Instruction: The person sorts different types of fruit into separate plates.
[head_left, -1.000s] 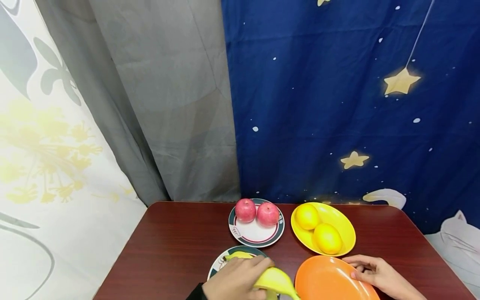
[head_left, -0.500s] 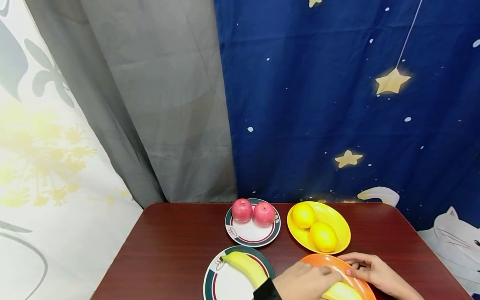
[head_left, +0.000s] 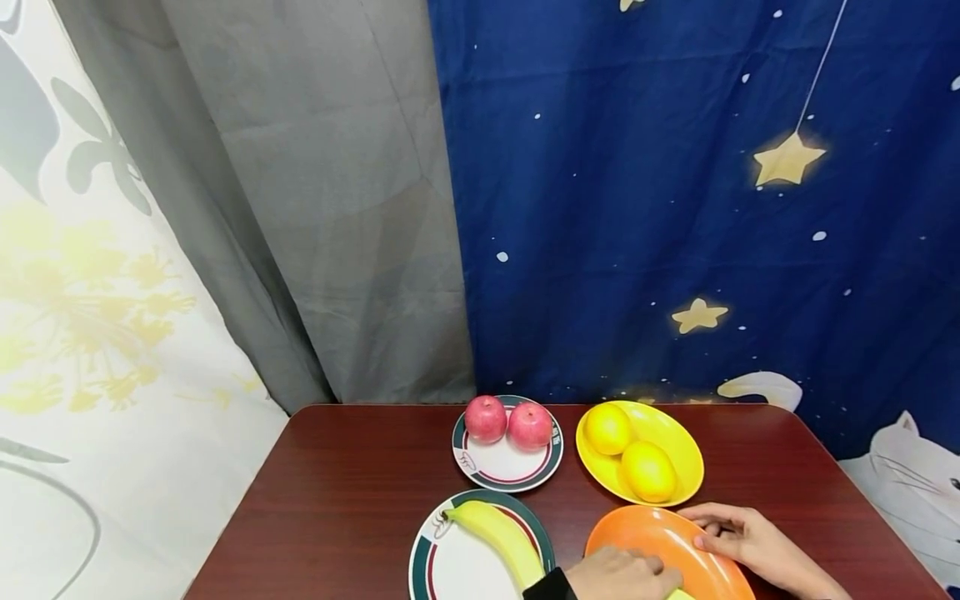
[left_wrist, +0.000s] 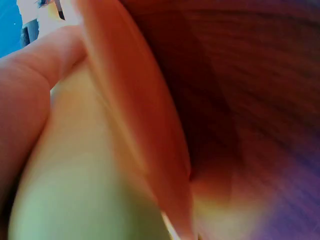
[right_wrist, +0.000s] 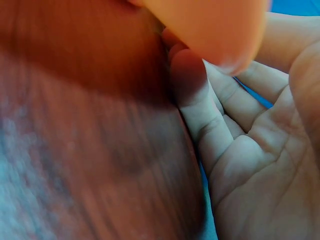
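My left hand (head_left: 626, 575) is low over the orange plate (head_left: 701, 554) and holds a banana (head_left: 680, 595), of which only a small yellow-green end shows in the head view. From the left wrist, the banana (left_wrist: 75, 165) appears large and blurred, lying against the plate's orange side (left_wrist: 135, 90). At the plate's right rim, my right hand (head_left: 742, 546) grips the edge, thumb on top and fingers curled beneath. Another banana (head_left: 498, 537) rests on the green-rimmed white plate (head_left: 450, 575) to the left, beside my left cuff.
Behind stands a smaller green-rimmed plate (head_left: 498, 475) with two red apples (head_left: 507, 422). A yellow plate (head_left: 678, 446) holding two round yellow-orange fruits (head_left: 628, 450) sits right behind the orange plate. The dark red table (head_left: 360, 492) reaches back to grey and blue curtains.
My left hand has carried the banana rightward from the green-rimmed plate to the orange plate and lowered it there. My right hand keeps its grip on the rim.
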